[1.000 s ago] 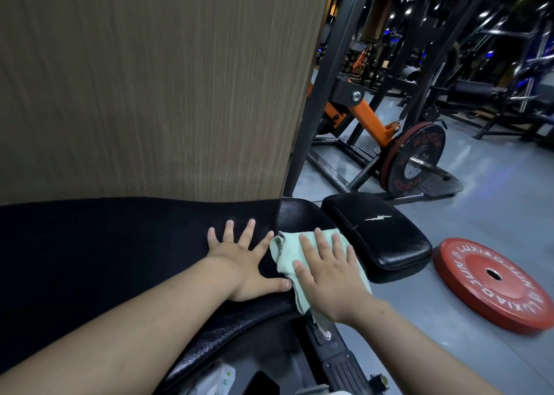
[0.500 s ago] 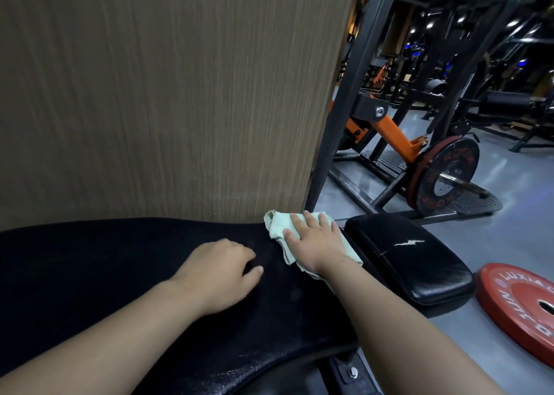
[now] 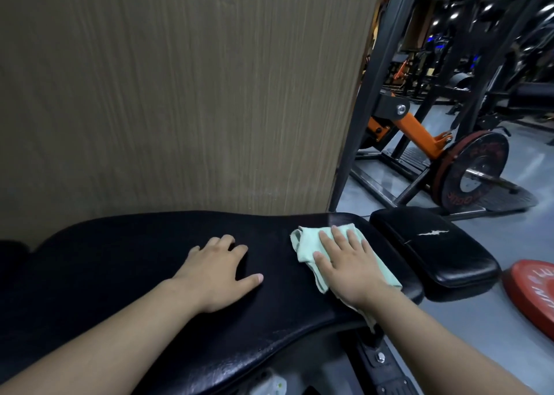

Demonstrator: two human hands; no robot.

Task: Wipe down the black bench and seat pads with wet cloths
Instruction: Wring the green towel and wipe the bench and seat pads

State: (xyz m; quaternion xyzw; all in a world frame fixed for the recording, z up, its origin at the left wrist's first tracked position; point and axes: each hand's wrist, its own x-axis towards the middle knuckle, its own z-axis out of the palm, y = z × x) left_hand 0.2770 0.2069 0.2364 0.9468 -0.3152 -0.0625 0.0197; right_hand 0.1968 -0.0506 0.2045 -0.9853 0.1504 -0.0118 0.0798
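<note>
A long black bench pad (image 3: 135, 274) runs across the lower view, with a smaller black seat pad (image 3: 434, 250) beyond its right end. A pale green cloth (image 3: 305, 244) lies on the right part of the bench pad. My right hand (image 3: 347, 265) presses flat on the cloth, fingers together and pointing away from me. My left hand (image 3: 218, 271) rests on the bare pad to the left of the cloth, fingers half curled, thumb out, holding nothing.
A wood-grain wall panel (image 3: 180, 94) stands right behind the bench. A dark steel post (image 3: 362, 100) rises at the panel's edge. On the grey floor to the right lie a red weight plate (image 3: 536, 292) and an orange-armed machine (image 3: 419, 130) loaded with a black plate (image 3: 476, 172).
My right hand has drawn the cloth back toward me from the pad's far edge. My left hand stays on the pad, its fingers a little more spread.
</note>
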